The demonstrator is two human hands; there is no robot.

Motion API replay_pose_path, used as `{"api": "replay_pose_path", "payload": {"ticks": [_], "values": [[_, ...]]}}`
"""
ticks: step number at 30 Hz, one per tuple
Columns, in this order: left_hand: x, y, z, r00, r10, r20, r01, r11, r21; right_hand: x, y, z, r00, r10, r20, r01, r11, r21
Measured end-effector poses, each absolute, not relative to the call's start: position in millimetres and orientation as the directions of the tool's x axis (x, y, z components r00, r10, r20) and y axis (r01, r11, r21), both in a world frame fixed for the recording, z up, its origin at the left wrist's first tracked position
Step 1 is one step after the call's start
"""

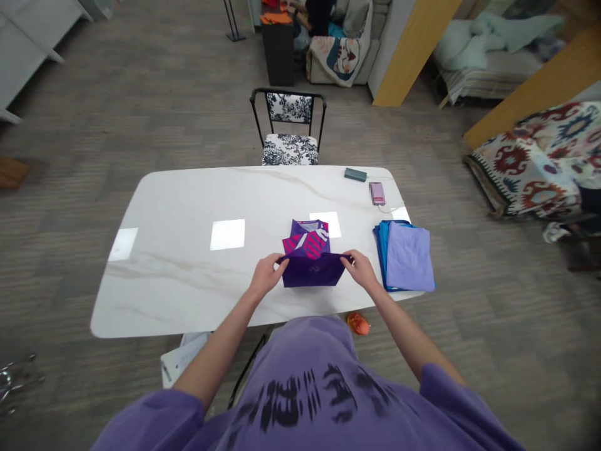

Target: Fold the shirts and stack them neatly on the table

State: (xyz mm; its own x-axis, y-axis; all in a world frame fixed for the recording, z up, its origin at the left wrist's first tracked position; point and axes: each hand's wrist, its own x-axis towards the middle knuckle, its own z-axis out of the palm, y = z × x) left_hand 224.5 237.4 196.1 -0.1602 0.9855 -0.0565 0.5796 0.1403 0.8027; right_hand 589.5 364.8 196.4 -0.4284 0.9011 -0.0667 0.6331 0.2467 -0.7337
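Observation:
A dark purple garment (312,272) with a pink-and-white patterned part (310,241) lies partly folded on the white table. My left hand (269,273) pinches the left corner of its raised near edge, fingers closed. My right hand (360,268) pinches the right corner of the same edge, so the purple cloth is stretched between both hands. The patterned part and collar lie flat just beyond that edge. To the right of my right hand sits a stack of folded cloth, with a lavender piece (410,258) on top and blue pieces (382,250) below.
The white table (173,213) has a dark green box (355,175) and a phone (377,193) with a cable at its far right. A patterned chair (290,134) stands beyond it. Farther back, a person (317,15) sits near orange cloth. An orange object (358,323) shows below the near edge.

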Motion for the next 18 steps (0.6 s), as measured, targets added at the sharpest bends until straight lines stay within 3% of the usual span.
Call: {"api": "replay_pose_path", "payload": {"ticks": [4,8,13,18], "values": [[200,368,147,-0.237,0.967,-0.092,0.588,0.218,0.779,542,505,140,-0.400,0.908,-0.126,0.687,0.207,-0.696],[185,460,74,-0.459,0.855,-0.240,0.544,0.485,0.685,514,592,69,-0.236,0.927,-0.291,0.798,0.014,-0.602],[190,500,-1,-0.488,0.761,-0.427,0.481,0.643,0.596,507,613,-2,-0.144,0.858,-0.493,0.844,-0.154,-0.514],[206,519,-36,-0.603,0.656,-0.453,0.468,0.751,0.465,493,612,-34,-0.098,0.851,-0.516,0.873,-0.176,-0.455]]}}
